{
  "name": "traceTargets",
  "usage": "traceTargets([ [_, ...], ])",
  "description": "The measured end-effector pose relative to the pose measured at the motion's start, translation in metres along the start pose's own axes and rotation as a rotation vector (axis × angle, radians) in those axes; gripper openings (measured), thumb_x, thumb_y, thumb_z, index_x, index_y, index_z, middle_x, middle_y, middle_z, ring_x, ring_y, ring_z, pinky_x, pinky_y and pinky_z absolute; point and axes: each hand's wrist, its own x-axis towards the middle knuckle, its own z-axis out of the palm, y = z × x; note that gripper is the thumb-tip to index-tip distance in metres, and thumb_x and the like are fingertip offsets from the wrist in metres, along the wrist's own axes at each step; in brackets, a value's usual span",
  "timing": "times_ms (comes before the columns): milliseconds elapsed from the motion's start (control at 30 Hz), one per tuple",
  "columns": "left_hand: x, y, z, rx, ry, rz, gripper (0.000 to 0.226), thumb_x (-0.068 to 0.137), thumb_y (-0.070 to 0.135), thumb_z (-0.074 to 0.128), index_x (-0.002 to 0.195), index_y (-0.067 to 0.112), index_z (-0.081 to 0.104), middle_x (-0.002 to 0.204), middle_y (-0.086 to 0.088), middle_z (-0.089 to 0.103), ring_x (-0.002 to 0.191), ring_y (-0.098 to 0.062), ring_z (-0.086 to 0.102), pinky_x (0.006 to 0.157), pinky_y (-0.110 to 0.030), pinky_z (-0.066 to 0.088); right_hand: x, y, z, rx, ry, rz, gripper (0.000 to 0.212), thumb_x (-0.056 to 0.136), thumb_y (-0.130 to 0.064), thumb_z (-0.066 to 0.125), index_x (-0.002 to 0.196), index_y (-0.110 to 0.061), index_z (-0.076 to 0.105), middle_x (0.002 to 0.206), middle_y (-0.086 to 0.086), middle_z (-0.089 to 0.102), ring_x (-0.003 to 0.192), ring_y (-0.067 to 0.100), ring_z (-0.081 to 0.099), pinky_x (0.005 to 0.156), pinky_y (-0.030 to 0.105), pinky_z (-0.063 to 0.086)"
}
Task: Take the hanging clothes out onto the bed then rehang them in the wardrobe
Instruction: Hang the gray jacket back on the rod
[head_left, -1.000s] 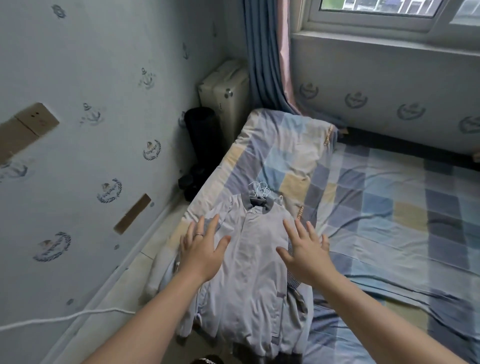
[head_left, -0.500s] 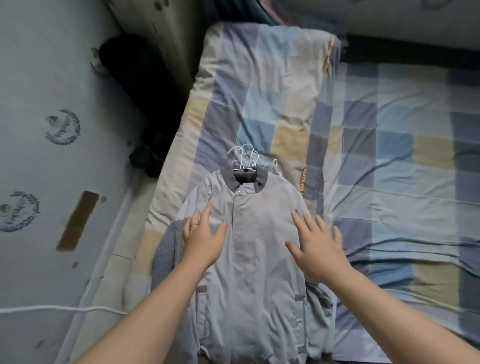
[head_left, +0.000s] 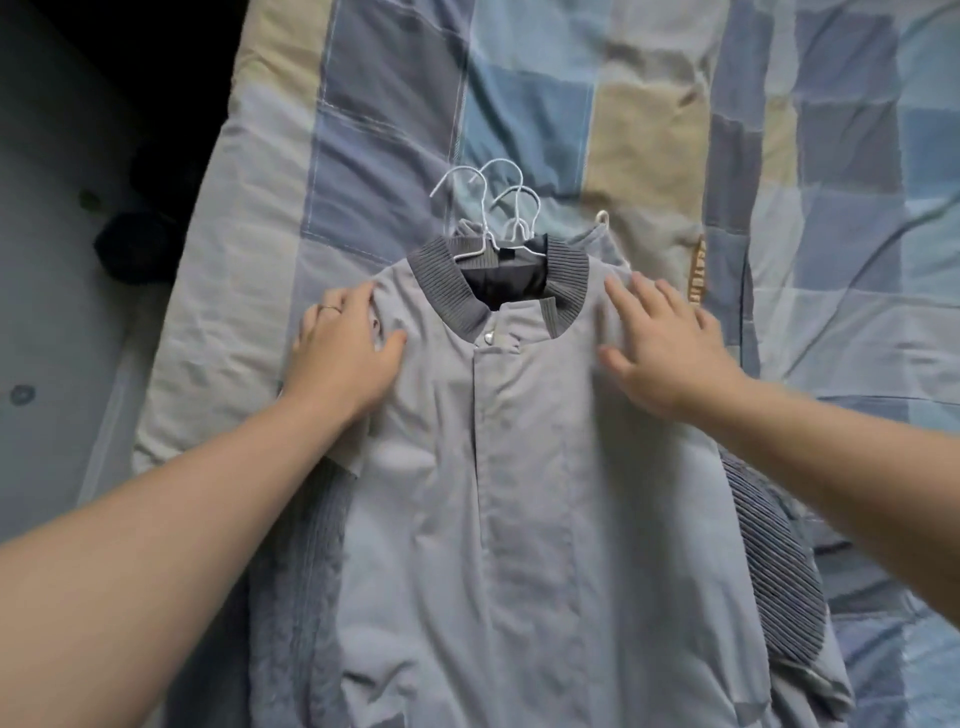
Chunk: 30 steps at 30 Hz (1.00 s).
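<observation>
Two-handed work, by the look of it: squaring up a pile of hung clothes on the blue, grey and tan patchwork bed cover (head_left: 566, 104).

Far left, a dim grey strip (head_left: 47, 312) beside the bed, floor or wall, not clear. Next, left hand (head_left: 343, 358), curled over the left shoulder of the pale grey jacket (head_left: 519, 467) with a ribbed knit collar, thumb on the front, cloth bunched in the pinch. Beneath, on the near left, a grey ribbed knit garment (head_left: 306, 519) peeping out. In the middle, jacket front closed and lying flat; just beyond the collar, thin white wire hanger hooks (head_left: 498, 202) clustered together, pointing far. On the right shoulder, right hand (head_left: 665, 353), fingers straight and spread, flat on the cloth or barely above it, gripping nothing.

To do this well: hold both shoulders level, keep the hooks stacked and facing one way, ready for one grab at rehanging. Avoid dragging the top layer off those beneath.

Mind the left: pile nearer that edge of the bed. Plenty of open cover right and far for shifting or spreading.
</observation>
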Motion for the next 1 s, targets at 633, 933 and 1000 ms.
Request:
traceTargets([
  [633, -0.035, 0.016, -0.085, -0.390, -0.113, 0.026, 0.021, 0.085, 0.041, 0.072, 0.083, 0.025, 0.060, 0.077, 0.009, 0.065, 0.077, -0.015, 0.060, 0.061, -0.025, 0.039, -0.033, -0.002, -0.123, 0.158, -0.099, 0.021, 0.015, 0.097, -0.030, 0.055, 0.083, -0.025, 0.055, 0.082, -0.001, 0.054, 0.093, 0.031, 0.059, 0.075, 0.035, 0.041],
  [933, -0.125, 0.062, -0.203, -0.400, -0.288, 0.208, 0.023, 0.084, 0.030, 0.078, 0.075, 0.016, 0.062, 0.066, 0.008, 0.057, 0.062, -0.006, 0.047, 0.062, -0.027, 0.038, -0.222, -0.002, -0.224, 0.377, 0.084, 0.087, 0.018, 0.094, -0.016, 0.061, 0.078, -0.008, 0.061, 0.073, 0.005, 0.055, 0.073, 0.024, 0.051, 0.065, 0.033, 0.030],
  [1000, -0.147, 0.078, -0.224, -0.429, -0.298, 0.242, 0.027, 0.083, 0.030, 0.078, 0.068, 0.022, 0.058, 0.060, 0.013, 0.051, 0.057, 0.000, 0.044, 0.056, -0.019, 0.034, -0.265, 0.002, -0.244, 0.411, 0.140, 0.148, 0.015, 0.093, -0.013, 0.063, 0.079, -0.006, 0.063, 0.074, 0.005, 0.055, 0.073, 0.024, 0.050, 0.064, 0.030, 0.026],
])
